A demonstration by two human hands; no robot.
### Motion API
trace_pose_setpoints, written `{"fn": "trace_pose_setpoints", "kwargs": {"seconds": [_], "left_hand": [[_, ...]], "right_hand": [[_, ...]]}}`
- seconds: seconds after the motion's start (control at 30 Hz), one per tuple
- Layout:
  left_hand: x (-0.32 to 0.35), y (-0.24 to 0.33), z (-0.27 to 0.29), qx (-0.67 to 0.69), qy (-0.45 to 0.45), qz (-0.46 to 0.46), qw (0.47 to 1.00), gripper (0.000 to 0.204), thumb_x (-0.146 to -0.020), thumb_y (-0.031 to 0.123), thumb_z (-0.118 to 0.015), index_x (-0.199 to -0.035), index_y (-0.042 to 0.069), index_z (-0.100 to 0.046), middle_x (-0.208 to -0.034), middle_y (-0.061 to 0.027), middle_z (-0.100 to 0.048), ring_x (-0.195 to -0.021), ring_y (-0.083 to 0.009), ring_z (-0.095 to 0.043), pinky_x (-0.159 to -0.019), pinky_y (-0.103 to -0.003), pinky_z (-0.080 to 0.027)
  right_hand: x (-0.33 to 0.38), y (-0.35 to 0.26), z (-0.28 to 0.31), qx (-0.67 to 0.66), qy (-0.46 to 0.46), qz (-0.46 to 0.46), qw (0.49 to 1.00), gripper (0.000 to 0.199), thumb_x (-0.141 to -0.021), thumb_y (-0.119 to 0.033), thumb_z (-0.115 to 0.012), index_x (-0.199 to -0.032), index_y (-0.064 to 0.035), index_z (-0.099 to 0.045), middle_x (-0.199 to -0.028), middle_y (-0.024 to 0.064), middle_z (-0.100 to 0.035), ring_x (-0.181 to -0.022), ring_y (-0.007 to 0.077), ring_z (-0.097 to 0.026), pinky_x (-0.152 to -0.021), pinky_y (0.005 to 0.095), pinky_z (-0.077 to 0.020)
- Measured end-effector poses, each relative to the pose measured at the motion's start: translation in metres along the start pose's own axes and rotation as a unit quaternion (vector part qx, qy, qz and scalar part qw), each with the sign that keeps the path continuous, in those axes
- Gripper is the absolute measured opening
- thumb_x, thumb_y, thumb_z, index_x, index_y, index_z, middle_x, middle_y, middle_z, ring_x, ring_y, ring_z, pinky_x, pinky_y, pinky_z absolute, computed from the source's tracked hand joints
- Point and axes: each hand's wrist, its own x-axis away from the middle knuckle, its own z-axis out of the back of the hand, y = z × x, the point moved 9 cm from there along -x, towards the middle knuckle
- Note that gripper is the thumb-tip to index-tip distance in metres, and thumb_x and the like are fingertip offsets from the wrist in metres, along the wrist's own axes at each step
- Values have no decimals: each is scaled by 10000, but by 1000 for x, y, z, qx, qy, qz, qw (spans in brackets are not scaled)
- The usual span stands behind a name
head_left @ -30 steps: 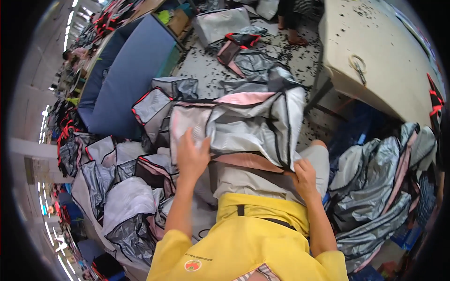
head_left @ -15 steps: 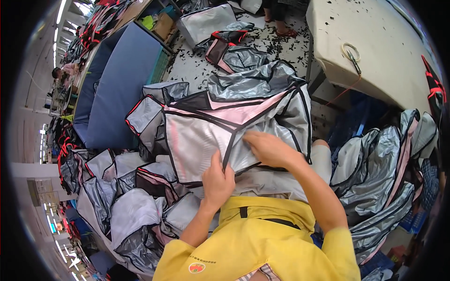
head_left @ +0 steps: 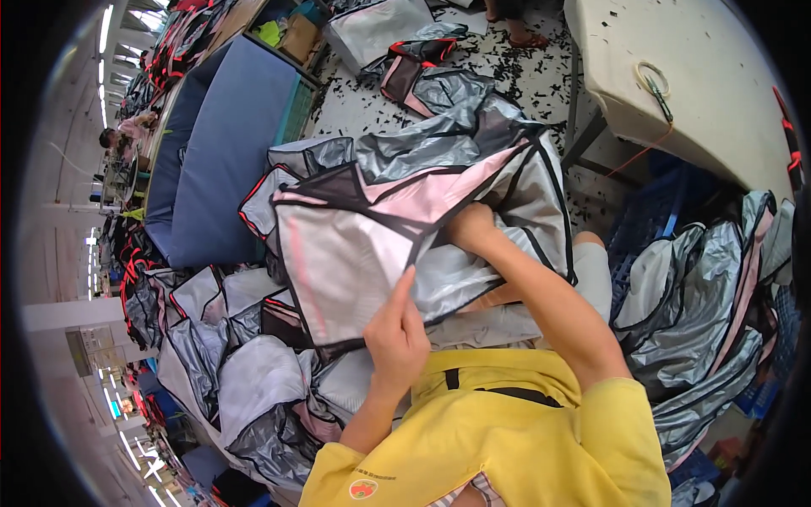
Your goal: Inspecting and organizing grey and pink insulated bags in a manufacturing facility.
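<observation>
A large unfinished bag of silver foil fabric (head_left: 338, 262), with pink panels and black binding along its seams, lies spread over my lap. My left hand (head_left: 399, 334) grips its near edge between thumb and fingers, where a black-bound seam comes down. To the right, my right hand (head_left: 473, 226) reaches in under the fold beside the pink panel. Its fingertips are hidden by the cloth, so what they hold does not show.
Similar silver pieces are heaped at the left (head_left: 262, 380) and right (head_left: 693, 313). A blue padded panel (head_left: 224, 152) stands at far left. Thread snippers (head_left: 659, 97) lie on the pale table (head_left: 710, 76). Black scraps litter the floor (head_left: 524, 80); another person's foot (head_left: 528, 40) is beyond.
My right hand has moved up and away, from the bag's surface in under the fold. The bag's opening has lifted there. My left hand stays on the seam edge.
</observation>
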Motion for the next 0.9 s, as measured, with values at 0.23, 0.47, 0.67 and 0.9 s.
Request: {"fn": "trace_pose_setpoints", "kwargs": {"seconds": [0.23,0.47,0.67,0.9], "left_hand": [[-28,-81,-18,55,58,139,987,366,-1015,46,-508,-1349,22,-656,-908,-252,-712,-701,-340,-658,-689,-399,-521],[-49,-80,-47,54,28,91,994,345,-1041,125,-516,-1345,75,-670,-1020,-252,-737,-841,-369,-721,-775,-408,-541],[-25,-25,-25,-67,75,-54,993,255,-969,201,-739,-1148,24,-693,-872,-118,-642,-662,-285,-571,-637,-369,-490],[16,53,-21,117,-25,-123,985,276,-909,193,-797,-1055,19,-642,-947,-136,-633,-825,-300,-629,-735,-376,-525]], "right_hand": [[181,1,126,-317,230,144,909,237,-957,-187,-726,-979,44,-678,-791,132,-676,-635,319,-596,-629,396,-497],[331,82,132,-521,320,69,788,182,-946,-136,-744,-1016,3,-650,-950,-2,-648,-872,71,-562,-791,244,-454],[344,101,52,-505,274,-35,818,195,-968,-85,-738,-1139,-25,-667,-962,-6,-674,-877,68,-581,-801,237,-477],[333,36,56,-353,279,84,889,261,-898,-76,-811,-1118,-23,-681,-881,90,-577,-742,222,-591,-664,317,-470]]}}
